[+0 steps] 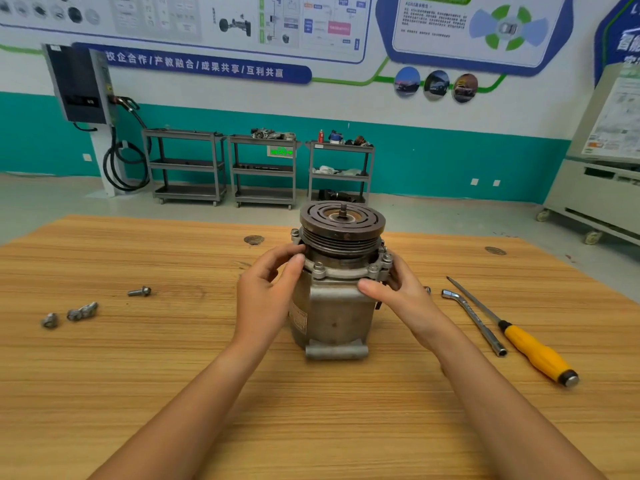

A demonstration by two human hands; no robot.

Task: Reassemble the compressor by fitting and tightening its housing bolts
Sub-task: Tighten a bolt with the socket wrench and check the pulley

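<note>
worktop [311, 427]: I see bare wood nearest me, between my forearms.
left hand [266, 296]: fingertips pinch the compressor [334, 306] at its flange rim.
right hand [401, 292]: grasps the opposite side.
compressor: upright, mid-worktop, pulley on top.
loose bolts [139, 291]: well to the left.
wrench [474, 320], screwdriver [530, 344]: side by side on the right.
carts [263, 168]: beyond the far edge.

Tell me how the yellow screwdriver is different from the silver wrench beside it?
The screwdriver has a yellow handle; the wrench is bare metal all over. The screwdriver's shaft is straight; the wrench bends near its far end. The screwdriver is longer than the wrench. Both lie on the wooden table, with no hand on them.
</note>
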